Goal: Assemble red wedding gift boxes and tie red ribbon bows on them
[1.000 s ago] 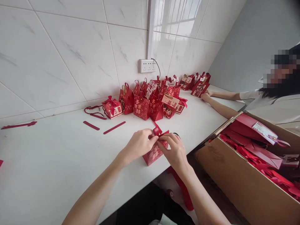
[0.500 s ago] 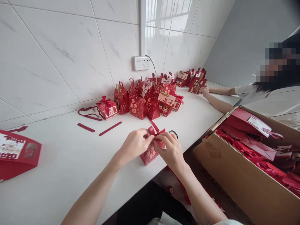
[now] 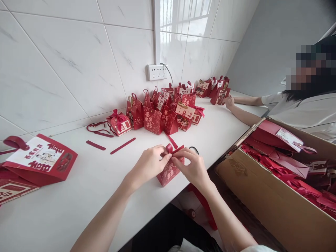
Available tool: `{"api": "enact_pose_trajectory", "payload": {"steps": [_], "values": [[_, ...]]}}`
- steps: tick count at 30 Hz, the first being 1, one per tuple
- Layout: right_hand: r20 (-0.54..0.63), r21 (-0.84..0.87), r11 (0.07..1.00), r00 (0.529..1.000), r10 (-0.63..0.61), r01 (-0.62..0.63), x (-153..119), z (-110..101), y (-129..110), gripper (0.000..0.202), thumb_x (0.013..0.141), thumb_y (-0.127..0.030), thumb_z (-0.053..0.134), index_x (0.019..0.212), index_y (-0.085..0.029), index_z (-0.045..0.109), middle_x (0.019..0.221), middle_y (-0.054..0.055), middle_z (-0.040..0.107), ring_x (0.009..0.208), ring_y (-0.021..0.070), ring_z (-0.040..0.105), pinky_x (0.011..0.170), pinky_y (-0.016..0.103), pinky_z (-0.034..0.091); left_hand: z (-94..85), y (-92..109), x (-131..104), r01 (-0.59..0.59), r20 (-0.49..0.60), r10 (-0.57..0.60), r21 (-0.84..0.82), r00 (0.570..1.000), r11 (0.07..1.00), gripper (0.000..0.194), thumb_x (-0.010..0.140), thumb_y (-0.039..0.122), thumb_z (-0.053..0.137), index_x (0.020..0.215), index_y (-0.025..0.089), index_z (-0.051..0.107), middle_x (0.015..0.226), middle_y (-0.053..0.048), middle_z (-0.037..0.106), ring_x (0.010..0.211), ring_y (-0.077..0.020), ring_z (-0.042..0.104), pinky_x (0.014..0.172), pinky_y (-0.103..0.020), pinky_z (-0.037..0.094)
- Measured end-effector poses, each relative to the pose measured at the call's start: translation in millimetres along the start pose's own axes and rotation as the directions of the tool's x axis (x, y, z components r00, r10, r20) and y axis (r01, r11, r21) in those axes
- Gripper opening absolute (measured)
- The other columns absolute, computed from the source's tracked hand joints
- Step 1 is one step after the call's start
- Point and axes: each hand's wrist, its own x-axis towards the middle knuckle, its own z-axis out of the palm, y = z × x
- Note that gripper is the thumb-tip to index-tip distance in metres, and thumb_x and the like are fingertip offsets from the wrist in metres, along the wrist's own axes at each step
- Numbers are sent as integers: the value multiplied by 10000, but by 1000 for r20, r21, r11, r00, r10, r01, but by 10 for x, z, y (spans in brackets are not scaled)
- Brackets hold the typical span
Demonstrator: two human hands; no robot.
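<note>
A small red gift box (image 3: 168,175) with pale Chinese characters stands near the front edge of the white table (image 3: 86,196). My left hand (image 3: 152,161) pinches the top of the box from the left, where a red strap loop (image 3: 169,148) rises between the fingers. From the right, my right hand (image 3: 193,164) closes its fingertips on the same top edge. Both thumbs meet there, and the fingers hide the fastening. Partly behind the right hand lies a black ring-shaped object (image 3: 194,149).
Several finished-looking red boxes (image 3: 152,120) crowd along the tiled wall. Loose red strips (image 3: 123,145) lie left of them. More boxes (image 3: 49,161) are at the left. A cardboard carton (image 3: 262,189) full of red boxes stands right. A co-worker's hand (image 3: 229,101) touches a far box.
My hands stay on the box top, with slight finger movement. At the left, red boxes have come further into view, shifted right. The co-worker's hand remains by the far box.
</note>
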Motion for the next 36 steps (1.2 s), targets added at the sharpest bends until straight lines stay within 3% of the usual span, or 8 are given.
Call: {"api": "enact_pose_trajectory", "payload": {"steps": [3,6,9,13,17,23,31,36], "values": [[-30,-82,990,992,-120,117,-16,22,58,73,796,-166,604,776,-204,663,782,11,679,685,133,612,657,277,478,-7,4,-8,-29,-6,29,45,1000,999,227,855,310,432,676,191,506,685,20,550,591,-116,516,543,-232,376],[-101,-191,943,951,-293,271,-35,75,116,85,829,-160,563,801,-196,635,780,17,681,676,124,599,689,286,458,-6,-6,-11,-63,-1,63,93,998,994,228,861,308,419,681,191,495,684,12,534,582,-119,507,531,-238,372],[-174,-249,917,917,-359,311,-34,148,138,99,834,-136,535,775,-196,587,720,0,661,633,110,578,743,308,432,4,-22,-13,-97,0,98,129,995,987,233,871,304,398,684,190,477,679,12,513,575,-117,497,528,-240,364],[-232,-258,938,928,-291,230,-19,249,117,140,811,-123,517,691,-194,516,643,-28,605,569,97,537,761,332,398,24,-41,-13,-138,-14,141,144,990,980,202,861,268,394,692,187,470,708,8,521,582,-112,501,528,-239,359],[-225,-182,974,959,-175,135,-35,265,103,145,820,-148,493,685,-196,512,667,-20,599,565,99,530,705,312,411,49,-38,-8,-106,-30,109,94,994,990,114,810,252,464,719,188,486,754,4,564,622,-120,536,557,-234,394],[-61,18,976,975,-215,216,-65,98,177,150,859,-132,466,847,-196,601,796,30,630,698,127,578,639,271,464,75,21,-7,0,-58,6,117,998,993,76,775,246,478,724,192,497,754,5,599,633,-139,561,572,-246,411],[-137,-42,953,943,-302,299,22,113,189,87,829,-144,548,784,-187,609,709,12,618,665,126,560,699,299,458,90,-41,11,6,-64,5,173,998,985,89,795,247,434,737,205,486,739,-2,616,652,-156,610,589,-250,445],[-88,2,967,963,-255,256,58,126,206,119,847,-171,519,813,-197,630,750,30,610,711,142,551,700,298,459,120,-169,48,-20,-105,36,152,994,988,154,813,291,403,698,220,479,648,17,598,568,-142,601,541,-232,459]]}}
